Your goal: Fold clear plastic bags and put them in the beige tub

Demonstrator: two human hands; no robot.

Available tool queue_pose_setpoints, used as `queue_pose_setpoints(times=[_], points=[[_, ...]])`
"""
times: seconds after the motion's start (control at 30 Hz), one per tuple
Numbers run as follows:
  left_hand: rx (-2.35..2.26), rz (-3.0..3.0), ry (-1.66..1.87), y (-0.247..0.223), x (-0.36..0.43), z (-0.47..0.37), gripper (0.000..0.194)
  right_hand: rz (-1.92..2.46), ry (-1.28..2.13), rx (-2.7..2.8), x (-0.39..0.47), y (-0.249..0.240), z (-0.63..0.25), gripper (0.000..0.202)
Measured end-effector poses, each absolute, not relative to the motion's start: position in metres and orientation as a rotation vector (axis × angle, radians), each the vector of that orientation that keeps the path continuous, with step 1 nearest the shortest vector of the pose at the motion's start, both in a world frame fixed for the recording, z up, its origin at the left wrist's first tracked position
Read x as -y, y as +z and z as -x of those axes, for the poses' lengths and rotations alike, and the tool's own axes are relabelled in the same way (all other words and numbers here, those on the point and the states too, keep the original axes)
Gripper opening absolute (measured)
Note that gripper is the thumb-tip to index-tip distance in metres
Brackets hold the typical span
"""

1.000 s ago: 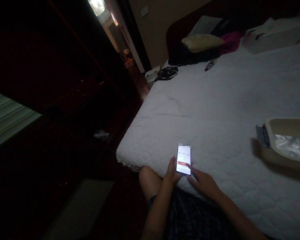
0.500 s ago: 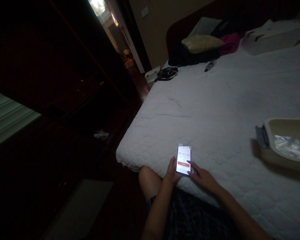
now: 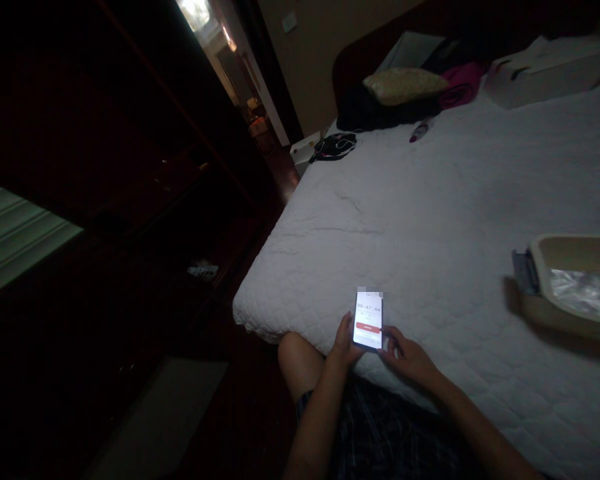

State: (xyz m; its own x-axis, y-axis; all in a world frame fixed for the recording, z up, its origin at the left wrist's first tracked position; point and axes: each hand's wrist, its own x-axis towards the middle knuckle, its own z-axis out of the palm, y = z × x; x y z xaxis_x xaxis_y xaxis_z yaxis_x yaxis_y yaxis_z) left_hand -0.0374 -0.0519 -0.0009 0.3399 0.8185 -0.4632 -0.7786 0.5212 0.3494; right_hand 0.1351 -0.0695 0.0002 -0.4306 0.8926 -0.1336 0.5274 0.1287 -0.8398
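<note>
A lit smartphone [image 3: 368,321] is held upright over the near edge of the bed, its screen towards me. The screen shows a timer-like number and a red button below it. My left hand [image 3: 347,343] is wrapped round the phone's left side and lower corner. On the other side, my right hand [image 3: 405,357] has curled fingers at the phone's lower right edge, with fingertips against it. Part of the fingers behind the phone is hidden.
The white quilted bed [image 3: 330,230] spreads ahead. At right stands a beige plastic bin [image 3: 555,313] with clear plastic inside. Further back lie a pillow [image 3: 405,85], a pink cloth [image 3: 460,87], a small bottle [image 3: 419,131] and a white box [image 3: 545,77]. Dark furniture fills the left.
My right fingers have drawn back from over the screen to the phone's right edge. The left hand and the phone stay nearly where they were.
</note>
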Motion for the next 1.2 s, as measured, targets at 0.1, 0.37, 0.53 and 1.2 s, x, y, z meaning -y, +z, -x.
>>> queue_pose_setpoints(times=[0.1, 0.37, 0.53, 1.2], points=[[-0.648, -0.087, 1.044, -0.003, 0.052, 0.038, 0.042, 1.383, 1.22, 1.963, 0.071, -0.002, -0.134, 0.051], [-0.58, -0.237, 1.039, 0.005, 0.058, 0.041, 0.068, 1.414, 1.244, 1.94, 0.069, -0.004, -0.131, 0.075], [-0.59, -0.272, 1.039, 0.003, 0.057, 0.04, 0.069, 1.459, 1.222, 1.939, 0.068, -0.005, -0.13, 0.079], [-0.657, -0.256, 1.056, -0.003, 0.055, 0.036, 0.054, 1.262, 0.761, 2.332, 0.079, -0.003, -0.128, 0.051]])
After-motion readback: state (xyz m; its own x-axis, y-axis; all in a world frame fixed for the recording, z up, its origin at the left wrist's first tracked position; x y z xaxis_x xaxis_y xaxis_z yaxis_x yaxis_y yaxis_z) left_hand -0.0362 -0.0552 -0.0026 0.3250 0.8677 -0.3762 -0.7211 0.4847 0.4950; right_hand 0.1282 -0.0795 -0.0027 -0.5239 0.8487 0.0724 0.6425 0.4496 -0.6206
